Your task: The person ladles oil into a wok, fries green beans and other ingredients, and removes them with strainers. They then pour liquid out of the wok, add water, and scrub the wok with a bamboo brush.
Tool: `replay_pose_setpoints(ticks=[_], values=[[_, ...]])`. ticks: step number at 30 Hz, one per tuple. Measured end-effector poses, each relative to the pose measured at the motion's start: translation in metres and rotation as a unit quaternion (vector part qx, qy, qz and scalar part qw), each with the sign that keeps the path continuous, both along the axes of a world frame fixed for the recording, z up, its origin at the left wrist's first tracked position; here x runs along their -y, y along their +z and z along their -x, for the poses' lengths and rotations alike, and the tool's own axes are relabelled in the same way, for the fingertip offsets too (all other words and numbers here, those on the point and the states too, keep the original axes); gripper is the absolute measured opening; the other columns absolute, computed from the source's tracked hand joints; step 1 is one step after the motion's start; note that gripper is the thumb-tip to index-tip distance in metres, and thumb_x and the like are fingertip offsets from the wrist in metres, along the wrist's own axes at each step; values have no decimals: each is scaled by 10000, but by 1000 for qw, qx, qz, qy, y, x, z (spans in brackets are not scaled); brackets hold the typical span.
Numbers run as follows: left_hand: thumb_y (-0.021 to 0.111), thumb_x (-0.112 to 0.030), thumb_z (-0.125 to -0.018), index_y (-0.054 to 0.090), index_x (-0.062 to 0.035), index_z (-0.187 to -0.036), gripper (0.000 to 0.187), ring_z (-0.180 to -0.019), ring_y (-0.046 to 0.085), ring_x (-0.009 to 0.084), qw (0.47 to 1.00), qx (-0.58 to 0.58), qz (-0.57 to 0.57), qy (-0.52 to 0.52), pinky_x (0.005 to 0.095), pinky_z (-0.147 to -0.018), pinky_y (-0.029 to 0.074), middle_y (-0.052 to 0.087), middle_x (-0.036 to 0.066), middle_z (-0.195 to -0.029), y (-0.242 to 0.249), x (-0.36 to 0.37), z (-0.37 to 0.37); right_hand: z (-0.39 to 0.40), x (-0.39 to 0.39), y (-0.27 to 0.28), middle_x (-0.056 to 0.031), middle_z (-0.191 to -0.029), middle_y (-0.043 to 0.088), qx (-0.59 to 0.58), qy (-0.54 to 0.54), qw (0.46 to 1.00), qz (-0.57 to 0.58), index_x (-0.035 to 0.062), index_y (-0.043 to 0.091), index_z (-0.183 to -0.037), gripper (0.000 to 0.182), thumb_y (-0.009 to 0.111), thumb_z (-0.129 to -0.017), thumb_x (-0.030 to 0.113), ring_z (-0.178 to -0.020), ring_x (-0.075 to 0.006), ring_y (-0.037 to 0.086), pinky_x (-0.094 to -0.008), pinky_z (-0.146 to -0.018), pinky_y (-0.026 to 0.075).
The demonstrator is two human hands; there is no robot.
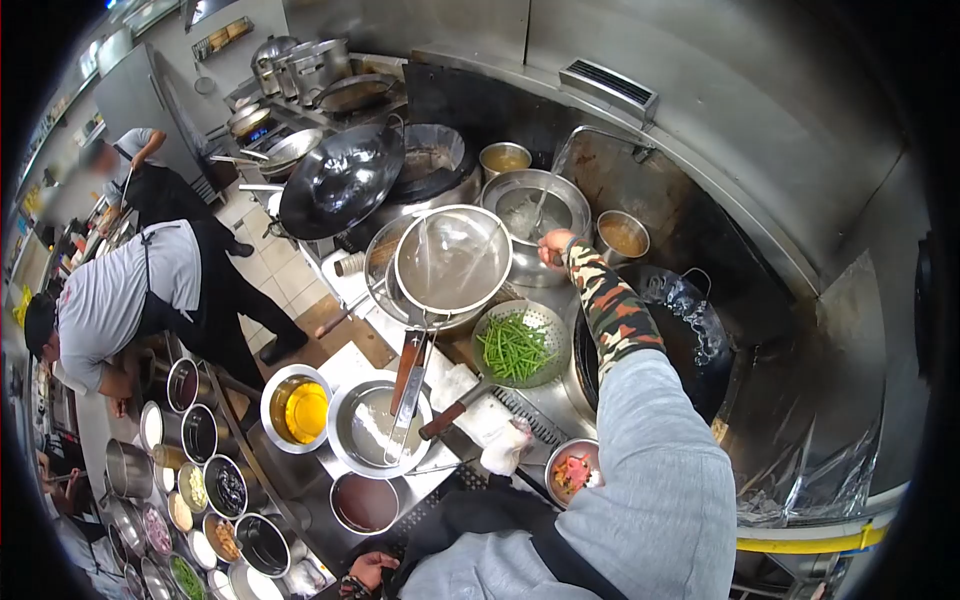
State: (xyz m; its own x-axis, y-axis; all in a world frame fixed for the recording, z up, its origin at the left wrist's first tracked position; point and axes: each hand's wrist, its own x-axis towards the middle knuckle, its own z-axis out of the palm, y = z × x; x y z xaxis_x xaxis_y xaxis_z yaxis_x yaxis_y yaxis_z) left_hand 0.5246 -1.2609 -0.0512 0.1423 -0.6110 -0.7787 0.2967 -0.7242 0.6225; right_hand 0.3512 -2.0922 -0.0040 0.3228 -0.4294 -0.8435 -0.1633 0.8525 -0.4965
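My right hand (555,248), at the end of a camouflage sleeve, is closed at the near rim of a steel pot (508,258); what it grips, if anything, is hidden. A thin bright line, water or a handle, slants down into the pot. Low in view, my left hand (372,570) has its fingers curled beside my black apron; I cannot make out anything in it. Green beans (516,346) lie in a perforated ladle (483,380) left of my right forearm. A large wok (690,345) with dark liquid sits right of that forearm.
A round strainer (455,258) rests over a pan. An empty black wok (340,185) leans farther back. Bowls of yellow liquid (303,412) and brownish sauce (364,502) stand near me. Two people (165,270) work at the left, beside several ingredient containers (226,487).
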Motion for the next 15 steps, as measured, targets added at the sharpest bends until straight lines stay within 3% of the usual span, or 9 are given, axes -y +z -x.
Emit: replay_pose_setpoints(ticks=[1, 3, 4, 5, 7, 8, 10, 13, 15], values=[[622, -57, -781, 666, -11, -796, 65, -670, 603, 118, 1000, 2, -10, 9, 243, -625, 491, 675, 61, -777, 0, 4, 3, -1, -15, 9, -12, -560, 481, -4, 2, 1000, -4, 66, 444, -752, 199, 471, -921, 167, -408, -88, 435, -219, -354, 390], [656, -63, -764, 659, -3, -779, 62, -713, 613, 125, 998, 40, -32, 26, 247, -697, 483, 677, 57, -779, 0, 12, 9, -4, -58, 46, -46, -569, 505, -110, 68, 966, 225, 31, 473, -700, 244, 481, -908, 159, -401, -131, 459, -272, -345, 390], [673, -66, -756, 656, 1, -771, 71, -735, 618, 128, 998, 49, -34, 30, 249, -734, 479, 678, 55, -780, 1, 17, 11, -4, -56, 51, -116, -715, 586, -245, 307, 861, 322, 15, 569, -731, 179, 553, -838, 157, -547, -214, 556, -344, -465, 452], [668, -67, -762, 654, -1, -764, 67, -738, 616, 125, 998, 55, -20, 22, 246, -732, 478, 678, 55, -779, 0, 22, 11, -4, -58, 54, -157, -815, 625, -346, 466, 711, 398, 10, 621, -780, 147, 590, -798, 153, -672, -267, 604, -372, -567, 487], [677, -106, -768, 653, -10, -751, 100, -704, 601, 115, 999, 27, 2, 25, 251, -694, 472, 661, 43, -741, -3, 27, 6, -5, -78, 65, -213, -968, 659, -500, 618, 330, 509, 10, 682, -896, 206, 628, -748, 143, -902, -340, 650, -384, -753, 528], [688, -133, -765, 655, -17, -746, 123, -686, 591, 111, 999, 30, -15, -24, 254, -669, 464, 648, 34, -719, -13, 30, -1, 1, -95, 76, -213, -968, 659, -505, 619, 330, 503, 10, 682, -896, 206, 628, -748, 143, -902, -340, 650, -384, -753, 528], [710, -204, -758, 657, -27, -740, 186, -606, 560, 106, 993, 48, -9, -104, 265, -583, 441, 617, 16, -668, -24, 39, -9, 12, -138, 115, -221, -970, 654, -502, 360, 573, 538, 0, 678, -970, 252, 556, -792, 131, -968, -351, 627, -388, -808, 515], [704, -207, -761, 656, -18, -748, 195, -552, 547, 109, 985, 73, -9, -155, 261, -542, 435, 614, 21, -654, -29, 55, -21, 24, -153, 129, -245, -1000, 636, -485, 345, 580, 556, -5, 672, -975, 257, 537, -795, 118, -997, -368, 608, -418, -831, 501], [700, -193, -761, 652, -5, -753, 194, -523, 550, 113, 973, 136, 17, -188, 261, -515, 437, 604, 33, -629, -15, 67, -27, 28, -140, 114, -201, -1015, 649, -511, 315, 577, 554, 13, 683, -974, 251, 564, -787, 131, -988, -335, 623, -391, -831, 507]])
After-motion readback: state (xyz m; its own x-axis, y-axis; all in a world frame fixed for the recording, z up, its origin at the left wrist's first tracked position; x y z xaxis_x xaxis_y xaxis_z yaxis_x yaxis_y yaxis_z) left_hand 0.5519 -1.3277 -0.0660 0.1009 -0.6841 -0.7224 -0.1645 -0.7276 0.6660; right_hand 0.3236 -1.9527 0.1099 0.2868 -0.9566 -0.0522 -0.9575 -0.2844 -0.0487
